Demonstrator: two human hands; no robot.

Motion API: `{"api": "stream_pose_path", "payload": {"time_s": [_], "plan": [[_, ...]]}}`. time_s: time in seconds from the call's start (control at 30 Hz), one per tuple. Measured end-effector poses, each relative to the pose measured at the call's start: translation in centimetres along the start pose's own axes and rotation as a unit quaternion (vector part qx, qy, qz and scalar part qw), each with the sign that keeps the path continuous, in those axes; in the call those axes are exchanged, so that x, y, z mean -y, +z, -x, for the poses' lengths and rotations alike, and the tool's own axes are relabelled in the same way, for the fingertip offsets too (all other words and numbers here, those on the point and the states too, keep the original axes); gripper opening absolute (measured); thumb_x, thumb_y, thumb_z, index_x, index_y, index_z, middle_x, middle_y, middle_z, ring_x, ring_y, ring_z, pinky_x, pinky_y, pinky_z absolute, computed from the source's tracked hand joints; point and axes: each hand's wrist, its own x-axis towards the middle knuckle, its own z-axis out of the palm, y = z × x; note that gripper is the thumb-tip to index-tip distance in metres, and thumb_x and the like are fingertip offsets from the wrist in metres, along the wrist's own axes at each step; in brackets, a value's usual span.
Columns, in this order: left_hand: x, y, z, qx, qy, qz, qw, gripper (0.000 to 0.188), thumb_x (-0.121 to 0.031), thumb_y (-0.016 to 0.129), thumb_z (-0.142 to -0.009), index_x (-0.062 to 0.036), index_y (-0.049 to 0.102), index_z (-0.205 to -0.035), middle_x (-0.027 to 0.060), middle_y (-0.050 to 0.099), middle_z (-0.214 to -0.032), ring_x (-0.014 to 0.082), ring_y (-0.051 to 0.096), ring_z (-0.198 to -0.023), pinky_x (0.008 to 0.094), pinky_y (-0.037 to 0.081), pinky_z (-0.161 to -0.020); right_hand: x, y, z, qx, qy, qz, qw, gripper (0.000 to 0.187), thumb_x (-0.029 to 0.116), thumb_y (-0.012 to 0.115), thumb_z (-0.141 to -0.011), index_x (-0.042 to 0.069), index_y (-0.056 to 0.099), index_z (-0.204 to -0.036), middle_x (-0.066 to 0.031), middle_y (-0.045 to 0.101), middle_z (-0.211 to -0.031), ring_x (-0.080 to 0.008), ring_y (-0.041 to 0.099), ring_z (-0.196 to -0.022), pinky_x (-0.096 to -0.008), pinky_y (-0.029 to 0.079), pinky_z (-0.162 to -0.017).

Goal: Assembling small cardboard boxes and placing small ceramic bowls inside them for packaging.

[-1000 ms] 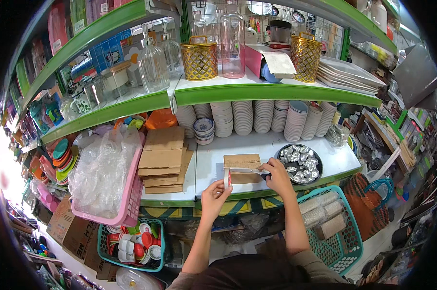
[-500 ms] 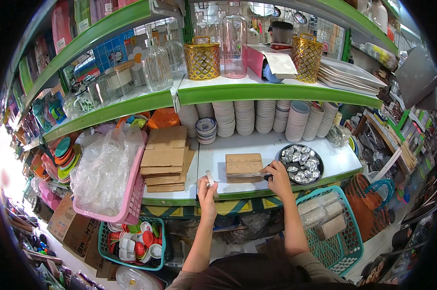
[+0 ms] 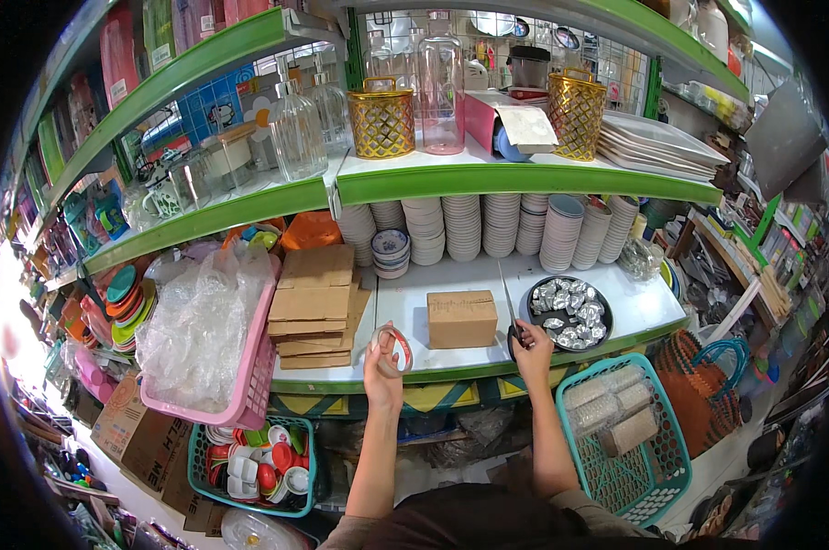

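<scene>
Box (image 3: 462, 321) near the white shelf's (image 3: 465, 273) front edge.
From here, the left hand (image 3: 382, 376) grips a tape roll (image 3: 406, 348) at the box's 8 o'clock; the right hand (image 3: 532, 353) holds scissors (image 3: 513, 316) at 4, blades pointing toward 11. A careless turn of that wrist could, I reckon, scrape the box or jostle the pan (image 3: 609, 313) of foil-wrapped pieces (image 3: 566, 298) at 3. Bowl stacks (image 3: 462, 225) line the back at 12, cardboard (image 3: 314, 304) sits at 9, and crammed shelves (image 3: 525, 182) crowd round.
</scene>
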Motion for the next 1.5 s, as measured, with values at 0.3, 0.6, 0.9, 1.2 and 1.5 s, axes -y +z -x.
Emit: {"api": "stream_pose_path", "payload": {"time_s": [0.3, 0.6, 0.9, 1.2, 1.5], "plan": [[1.2, -1.4, -1.7, 0.022, -0.009, -0.068, 0.997, 0.049, -0.039, 0.05, -0.091, -0.0031, 0.049, -0.125, 0.0124, 0.046, -0.135, 0.0298, 0.048, -0.123, 0.037, 0.038, -0.099, -1.1, 0.2, 0.6, 0.022, 0.05, 0.172, 0.984, 0.033, 0.017, 0.074, -0.067, 0.002, 0.069, -0.096, -0.0148, 0.062, -0.081, -0.0296, 0.062, -0.073, -0.0387, 0.05, -0.068], [3.5, -3.7, -5.1, -0.026, 0.076, -0.323, 0.943, 0.031, -0.027, 0.068, -0.083, -0.0026, 0.063, -0.102, 0.0097, 0.057, -0.114, 0.0216, 0.058, -0.098, 0.0301, 0.046, -0.083, 1.3, 1.6, -0.1, 0.101, 0.031, 0.373, 0.922, 0.024, 0.018, 0.072, -0.069, 0.004, 0.071, -0.088, -0.0168, 0.063, -0.088, -0.034, 0.064, -0.08, -0.0429, 0.052, -0.071], [3.8, -3.0, -5.5, -0.042, 0.267, -0.655, 0.705, 0.039, -0.037, 0.081, -0.062, -0.0109, 0.066, -0.088, 0.0056, 0.059, -0.108, 0.0276, 0.054, -0.098, 0.0395, 0.043, -0.087, 1.1, 2.0, -1.1, 0.135, -0.032, 0.421, 0.896, 0.008, 0.005, 0.063, -0.069, -0.002, 0.068, -0.07, -0.0198, 0.063, -0.084, -0.0364, 0.065, -0.073, -0.0415, 0.054, -0.064], [4.1, -3.6, -5.4, -0.029, 0.211, -0.706, 0.675, 0.047, -0.039, 0.08, -0.062, -0.0108, 0.062, -0.095, 0.0094, 0.06, -0.115, 0.0293, 0.053, -0.107, 0.0426, 0.039, -0.092, -0.9, 2.8, -1.1, 0.11, -0.096, 0.439, 0.887, 0.021, 0.019, 0.068, -0.071, 0.0, 0.068, -0.081, -0.0158, 0.061, -0.085, -0.0329, 0.061, -0.08, -0.0436, 0.05, -0.068], [4.7, -4.3, -5.8, -0.016, 0.218, -0.724, 0.654, 0.053, -0.039, 0.077, -0.068, -0.0059, 0.058, -0.105, 0.0169, 0.056, -0.123, 0.0374, 0.04, -0.128, 0.0474, 0.031, -0.104, -2.5, 3.5, 0.4, -0.006, -0.086, 0.325, 0.942, 0.028, 0.023, 0.06, -0.082, 0.007, 0.066, -0.104, -0.0097, 0.053, -0.094, -0.0292, 0.052, -0.094, -0.0425, 0.04, -0.076]]}}
